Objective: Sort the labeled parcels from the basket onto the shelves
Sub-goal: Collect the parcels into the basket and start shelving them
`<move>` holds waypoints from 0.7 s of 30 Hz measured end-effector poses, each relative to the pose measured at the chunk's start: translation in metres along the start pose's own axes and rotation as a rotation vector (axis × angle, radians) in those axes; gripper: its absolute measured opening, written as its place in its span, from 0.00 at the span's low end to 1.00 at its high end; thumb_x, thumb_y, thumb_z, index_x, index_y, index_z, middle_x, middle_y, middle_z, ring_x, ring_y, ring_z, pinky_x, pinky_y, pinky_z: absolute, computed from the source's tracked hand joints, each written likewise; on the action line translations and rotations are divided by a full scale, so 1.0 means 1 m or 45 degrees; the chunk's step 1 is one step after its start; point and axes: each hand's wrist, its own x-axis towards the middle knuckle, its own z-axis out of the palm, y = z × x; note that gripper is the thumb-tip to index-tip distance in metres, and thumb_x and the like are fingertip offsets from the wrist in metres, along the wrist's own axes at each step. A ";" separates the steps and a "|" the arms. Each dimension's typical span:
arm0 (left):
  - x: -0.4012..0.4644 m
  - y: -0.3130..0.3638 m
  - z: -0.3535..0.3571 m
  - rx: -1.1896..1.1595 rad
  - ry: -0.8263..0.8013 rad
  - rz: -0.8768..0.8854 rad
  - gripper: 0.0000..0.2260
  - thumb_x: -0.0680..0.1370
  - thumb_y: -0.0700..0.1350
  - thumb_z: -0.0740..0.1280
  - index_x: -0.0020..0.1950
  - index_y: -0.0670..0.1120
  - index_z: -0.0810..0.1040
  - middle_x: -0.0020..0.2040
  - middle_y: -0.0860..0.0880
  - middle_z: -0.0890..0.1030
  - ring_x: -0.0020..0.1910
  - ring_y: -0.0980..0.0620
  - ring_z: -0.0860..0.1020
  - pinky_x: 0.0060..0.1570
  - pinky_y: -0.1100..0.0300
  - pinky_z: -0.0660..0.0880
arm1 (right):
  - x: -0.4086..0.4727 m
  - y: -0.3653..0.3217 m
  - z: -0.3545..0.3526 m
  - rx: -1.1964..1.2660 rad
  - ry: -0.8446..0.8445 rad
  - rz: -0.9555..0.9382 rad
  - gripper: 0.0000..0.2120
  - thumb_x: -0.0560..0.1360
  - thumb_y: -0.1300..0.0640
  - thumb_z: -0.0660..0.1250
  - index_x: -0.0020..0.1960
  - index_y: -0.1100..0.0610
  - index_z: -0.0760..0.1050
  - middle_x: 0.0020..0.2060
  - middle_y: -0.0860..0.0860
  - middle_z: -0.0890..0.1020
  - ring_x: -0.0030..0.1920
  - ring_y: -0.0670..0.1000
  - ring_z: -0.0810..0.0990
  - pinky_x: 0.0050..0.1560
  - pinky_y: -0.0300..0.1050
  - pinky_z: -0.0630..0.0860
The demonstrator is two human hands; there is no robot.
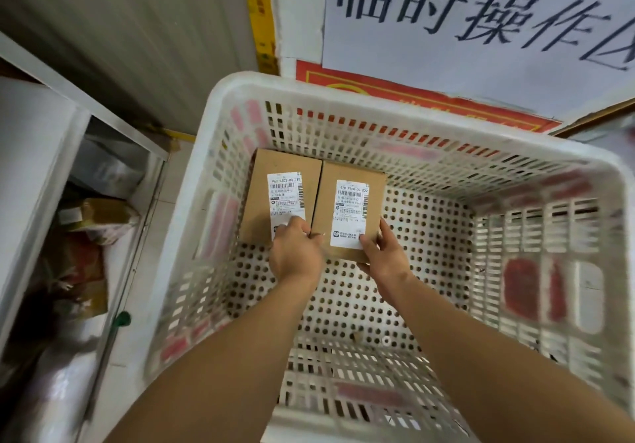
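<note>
Head view: both forearms reach down into white plastic basket (240, 88). Left hand (295, 257) fingers curled at near edge of left box (281, 181), on the seam between boxes; can't tell if it truly grips. Right hand (385, 253) clamped on near right corner of right box (354, 209), thumb on its label (350, 214). Two boxes side by side, touching, on basket floor at far-left corner. Shelf (51, 154) with parcels left of basket. Paper sign (481, 23) on wall behind.
</note>
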 end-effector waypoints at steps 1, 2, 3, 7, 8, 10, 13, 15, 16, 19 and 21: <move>-0.001 -0.001 -0.001 -0.016 -0.014 0.012 0.08 0.80 0.50 0.72 0.57 0.50 0.79 0.54 0.48 0.79 0.49 0.47 0.79 0.44 0.55 0.72 | -0.002 -0.003 -0.002 -0.083 0.010 0.007 0.29 0.85 0.54 0.66 0.81 0.36 0.63 0.70 0.43 0.79 0.62 0.51 0.83 0.63 0.53 0.83; -0.003 -0.002 -0.004 -0.039 -0.031 0.024 0.08 0.80 0.50 0.72 0.58 0.50 0.80 0.54 0.49 0.80 0.49 0.48 0.79 0.44 0.55 0.74 | -0.006 -0.007 -0.005 -0.197 0.023 0.009 0.29 0.85 0.52 0.66 0.82 0.35 0.61 0.68 0.43 0.79 0.57 0.52 0.85 0.55 0.48 0.85; -0.006 -0.003 -0.008 -0.065 -0.056 0.036 0.09 0.81 0.50 0.71 0.59 0.49 0.81 0.54 0.49 0.81 0.49 0.49 0.80 0.45 0.55 0.75 | -0.011 -0.012 -0.005 -0.335 0.045 -0.001 0.29 0.85 0.50 0.65 0.82 0.36 0.60 0.66 0.44 0.79 0.50 0.51 0.86 0.42 0.41 0.85; -0.027 -0.005 -0.049 -0.239 -0.101 0.118 0.11 0.83 0.51 0.70 0.63 0.48 0.83 0.55 0.50 0.85 0.45 0.52 0.82 0.46 0.55 0.82 | -0.050 -0.039 0.006 -0.721 0.077 -0.260 0.22 0.84 0.48 0.64 0.77 0.41 0.65 0.68 0.47 0.78 0.56 0.53 0.83 0.51 0.50 0.84; -0.037 -0.005 -0.067 -0.282 -0.100 0.151 0.11 0.83 0.50 0.70 0.63 0.48 0.83 0.55 0.49 0.85 0.44 0.52 0.83 0.43 0.55 0.82 | -0.069 -0.049 0.010 -0.771 0.042 -0.329 0.24 0.84 0.47 0.65 0.79 0.43 0.65 0.72 0.48 0.76 0.66 0.54 0.80 0.63 0.53 0.81; -0.050 -0.002 -0.084 -0.313 -0.105 0.217 0.10 0.83 0.50 0.69 0.63 0.50 0.83 0.56 0.50 0.84 0.46 0.51 0.83 0.44 0.54 0.82 | -0.085 -0.060 0.012 -0.853 -0.022 -0.423 0.26 0.85 0.45 0.65 0.81 0.45 0.65 0.78 0.48 0.71 0.76 0.53 0.71 0.75 0.52 0.71; -0.089 -0.006 -0.153 -0.334 -0.006 0.320 0.11 0.84 0.51 0.69 0.65 0.52 0.81 0.57 0.54 0.82 0.51 0.54 0.82 0.47 0.60 0.82 | -0.147 -0.100 0.023 -0.926 -0.124 -0.637 0.23 0.84 0.44 0.65 0.79 0.45 0.70 0.77 0.47 0.73 0.76 0.50 0.71 0.77 0.55 0.69; -0.121 -0.014 -0.208 -0.297 0.096 0.362 0.11 0.83 0.52 0.69 0.65 0.52 0.81 0.56 0.57 0.81 0.52 0.58 0.79 0.43 0.73 0.71 | -0.196 -0.134 0.036 -1.018 -0.173 -0.773 0.22 0.84 0.43 0.64 0.77 0.45 0.71 0.75 0.46 0.75 0.74 0.49 0.73 0.75 0.52 0.71; -0.136 -0.020 -0.237 -0.273 0.145 0.368 0.11 0.83 0.52 0.69 0.65 0.53 0.81 0.56 0.56 0.81 0.53 0.58 0.79 0.43 0.74 0.68 | -0.221 -0.150 0.044 -1.080 -0.196 -0.845 0.21 0.84 0.43 0.64 0.76 0.45 0.72 0.73 0.45 0.76 0.72 0.49 0.74 0.73 0.49 0.72; -0.179 -0.047 -0.319 -0.204 0.291 0.335 0.16 0.83 0.54 0.68 0.70 0.52 0.79 0.63 0.53 0.82 0.60 0.53 0.79 0.53 0.68 0.70 | -0.290 -0.192 0.078 -1.251 -0.307 -1.099 0.19 0.85 0.47 0.66 0.74 0.48 0.75 0.70 0.47 0.80 0.69 0.50 0.77 0.69 0.44 0.71; -0.210 -0.068 -0.371 -0.191 0.413 0.274 0.18 0.83 0.55 0.68 0.71 0.52 0.78 0.67 0.52 0.82 0.63 0.52 0.79 0.59 0.63 0.70 | -0.338 -0.217 0.107 -1.332 -0.417 -1.252 0.19 0.85 0.48 0.66 0.74 0.48 0.75 0.70 0.48 0.80 0.66 0.51 0.79 0.68 0.44 0.72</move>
